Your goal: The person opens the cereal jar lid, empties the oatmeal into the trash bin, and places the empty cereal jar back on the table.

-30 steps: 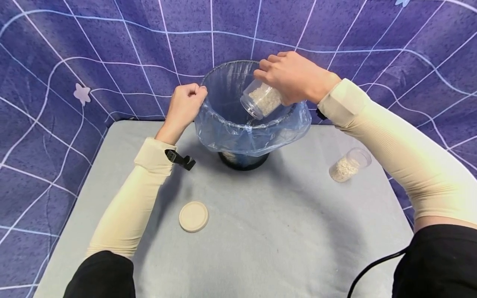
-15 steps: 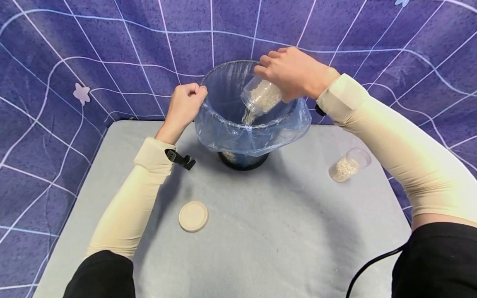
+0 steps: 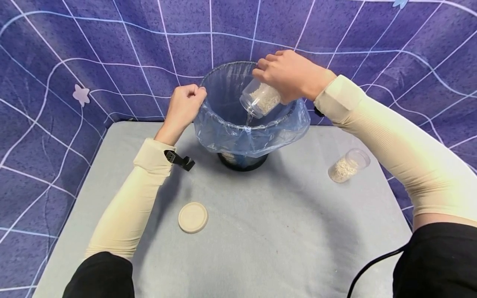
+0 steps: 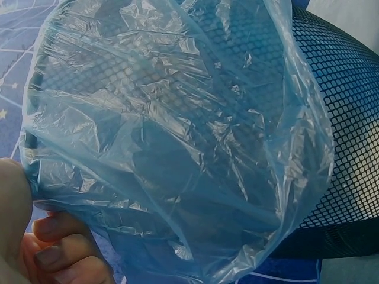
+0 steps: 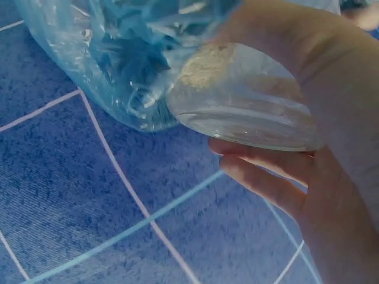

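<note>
My right hand (image 3: pixel 290 74) grips a clear plastic jar (image 3: pixel 263 99) of pale flakes, tipped with its mouth down and left over a mesh wastebasket (image 3: pixel 243 163). A thin stream of flakes falls from the mouth into the basket's blue plastic bag (image 3: pixel 246 138). In the right wrist view the jar's base (image 5: pixel 254 127) shows between thumb and fingers. My left hand (image 3: pixel 185 103) pinches the bag-covered rim at the basket's left side. From the left wrist, the bag (image 4: pixel 177 136) hangs folded over the rim, the mesh (image 4: pixel 349 118) showing beside it.
A second clear jar (image 3: pixel 344 169), partly filled with flakes, stands on the right of the grey table (image 3: pixel 238 240). A round cream lid (image 3: pixel 193 217) lies at front left. Purple patterned cloth (image 3: pixel 123 45) hangs behind the basket.
Flakes have begun pouring from the jar into the bag, and the stream is thinner now than half a second ago. The right hand shifts only slightly; the left hand stays on the rim.
</note>
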`<state>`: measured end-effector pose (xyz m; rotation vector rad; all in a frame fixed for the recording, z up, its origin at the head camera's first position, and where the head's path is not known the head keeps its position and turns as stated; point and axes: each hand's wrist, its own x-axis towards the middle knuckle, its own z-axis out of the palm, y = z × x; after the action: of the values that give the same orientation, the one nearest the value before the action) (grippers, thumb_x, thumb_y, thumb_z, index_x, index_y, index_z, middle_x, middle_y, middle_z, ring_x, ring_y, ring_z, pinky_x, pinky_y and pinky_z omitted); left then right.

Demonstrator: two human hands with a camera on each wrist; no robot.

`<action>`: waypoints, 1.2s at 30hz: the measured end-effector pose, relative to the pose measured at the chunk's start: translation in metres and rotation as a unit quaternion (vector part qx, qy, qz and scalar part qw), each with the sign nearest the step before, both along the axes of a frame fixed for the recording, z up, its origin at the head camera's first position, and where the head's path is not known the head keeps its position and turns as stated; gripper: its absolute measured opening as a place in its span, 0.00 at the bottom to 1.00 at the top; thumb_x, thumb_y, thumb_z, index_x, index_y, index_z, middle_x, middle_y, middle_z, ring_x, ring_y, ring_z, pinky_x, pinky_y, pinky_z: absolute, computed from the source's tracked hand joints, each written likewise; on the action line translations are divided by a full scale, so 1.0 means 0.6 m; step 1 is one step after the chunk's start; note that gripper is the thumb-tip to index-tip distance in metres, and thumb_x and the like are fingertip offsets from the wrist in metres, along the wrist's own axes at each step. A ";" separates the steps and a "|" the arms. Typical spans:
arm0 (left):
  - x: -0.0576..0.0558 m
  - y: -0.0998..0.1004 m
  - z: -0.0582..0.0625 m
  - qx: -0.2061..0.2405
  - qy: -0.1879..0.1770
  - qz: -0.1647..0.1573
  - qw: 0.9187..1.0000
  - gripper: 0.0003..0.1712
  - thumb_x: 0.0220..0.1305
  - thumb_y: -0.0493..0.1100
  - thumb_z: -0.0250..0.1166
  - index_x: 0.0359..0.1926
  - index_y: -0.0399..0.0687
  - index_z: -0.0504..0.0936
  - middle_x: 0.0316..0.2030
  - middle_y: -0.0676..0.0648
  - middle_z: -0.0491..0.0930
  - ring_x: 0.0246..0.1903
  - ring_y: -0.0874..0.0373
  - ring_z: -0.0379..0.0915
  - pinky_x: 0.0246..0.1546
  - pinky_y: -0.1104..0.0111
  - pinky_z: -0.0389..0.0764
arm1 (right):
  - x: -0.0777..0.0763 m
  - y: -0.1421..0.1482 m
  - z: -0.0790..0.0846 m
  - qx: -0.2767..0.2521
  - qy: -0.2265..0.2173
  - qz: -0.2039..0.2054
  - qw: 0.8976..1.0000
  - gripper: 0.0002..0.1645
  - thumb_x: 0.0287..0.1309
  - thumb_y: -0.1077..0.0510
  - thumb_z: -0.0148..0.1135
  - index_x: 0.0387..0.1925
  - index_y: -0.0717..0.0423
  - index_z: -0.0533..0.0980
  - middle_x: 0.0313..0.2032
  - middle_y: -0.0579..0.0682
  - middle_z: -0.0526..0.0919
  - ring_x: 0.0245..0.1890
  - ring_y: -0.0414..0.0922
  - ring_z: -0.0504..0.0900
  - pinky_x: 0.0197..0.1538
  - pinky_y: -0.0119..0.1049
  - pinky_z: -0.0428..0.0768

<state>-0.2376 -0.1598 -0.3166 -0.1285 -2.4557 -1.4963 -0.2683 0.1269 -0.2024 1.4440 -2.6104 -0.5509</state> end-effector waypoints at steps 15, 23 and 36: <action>-0.002 0.000 -0.002 0.007 -0.003 -0.002 1.000 0.25 0.72 0.49 0.60 0.16 0.55 0.65 0.14 0.61 0.59 0.24 0.59 0.59 0.29 0.66 0.59 | -0.004 -0.006 -0.001 -0.001 0.015 0.005 1.000 0.38 0.36 0.68 0.71 0.57 0.68 0.73 0.48 0.68 0.80 0.51 0.68 0.80 0.55 0.60 0.80; -0.003 0.002 -0.001 0.005 -0.002 -0.001 1.000 0.26 0.72 0.49 0.60 0.16 0.55 0.65 0.14 0.62 0.58 0.23 0.59 0.59 0.29 0.66 0.59 | -0.006 -0.001 -0.003 0.000 0.015 0.003 1.000 0.41 0.36 0.68 0.71 0.59 0.68 0.73 0.48 0.68 0.80 0.51 0.68 0.80 0.54 0.60 0.80; -0.002 0.002 0.000 0.006 0.001 -0.004 1.000 0.25 0.72 0.49 0.61 0.17 0.55 0.65 0.14 0.61 0.59 0.24 0.59 0.59 0.30 0.66 0.59 | -0.004 -0.002 -0.004 0.010 0.014 0.002 1.000 0.42 0.36 0.66 0.74 0.59 0.67 0.73 0.48 0.68 0.80 0.51 0.68 0.80 0.54 0.60 0.80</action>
<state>-0.2389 -0.1583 -0.3167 -0.1379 -2.4486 -1.5126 -0.2709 0.1255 -0.2047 1.4357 -2.5880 -0.5932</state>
